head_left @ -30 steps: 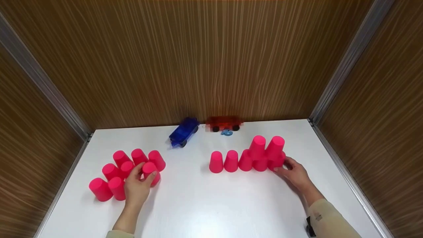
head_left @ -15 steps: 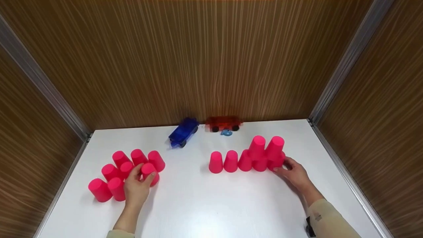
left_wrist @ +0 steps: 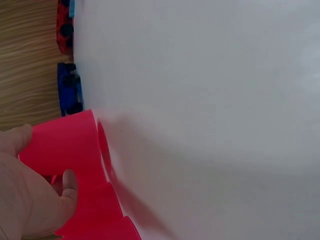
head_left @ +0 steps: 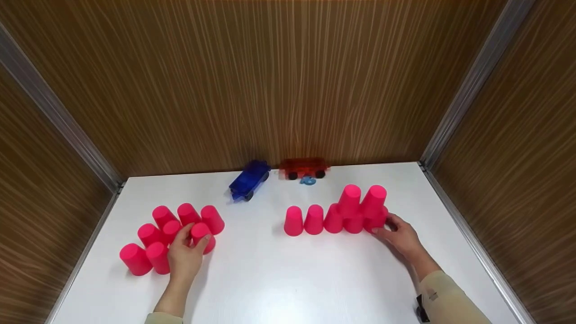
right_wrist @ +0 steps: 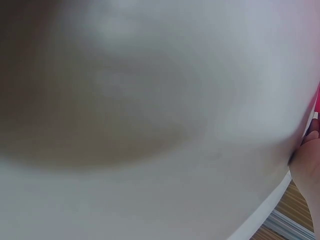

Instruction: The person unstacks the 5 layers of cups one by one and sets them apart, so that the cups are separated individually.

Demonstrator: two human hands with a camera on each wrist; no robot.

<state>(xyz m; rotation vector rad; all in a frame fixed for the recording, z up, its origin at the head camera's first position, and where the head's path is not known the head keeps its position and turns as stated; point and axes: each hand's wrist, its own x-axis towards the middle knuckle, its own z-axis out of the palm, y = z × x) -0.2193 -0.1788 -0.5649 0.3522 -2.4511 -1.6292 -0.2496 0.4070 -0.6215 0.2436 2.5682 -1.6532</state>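
Observation:
My left hand (head_left: 185,256) pinches an upside-down pink cup (head_left: 201,231) between thumb and fingers, at the right front of a loose cluster of similar cups (head_left: 136,259). In the left wrist view the same cup (left_wrist: 62,142) lies between my thumb and fingers; whether its rim touches the table I cannot tell. On the right, a row of upside-down pink cups (head_left: 294,220) carries two more cups (head_left: 350,200) on its right part. My right hand (head_left: 402,236) grips the row's end cup (head_left: 373,223), thumb in front. The right wrist view shows little of that hand.
A blue toy car (head_left: 249,180) and a red toy car (head_left: 305,168) stand near the back wall, a small light-blue piece (head_left: 308,181) before the red one. Brown wood-grain panels (head_left: 279,81) enclose the white table (head_left: 279,279) at back and sides.
The cup in my left hand has shifted very slightly left, toward the cluster. My right hand and the cups by it stay as they were.

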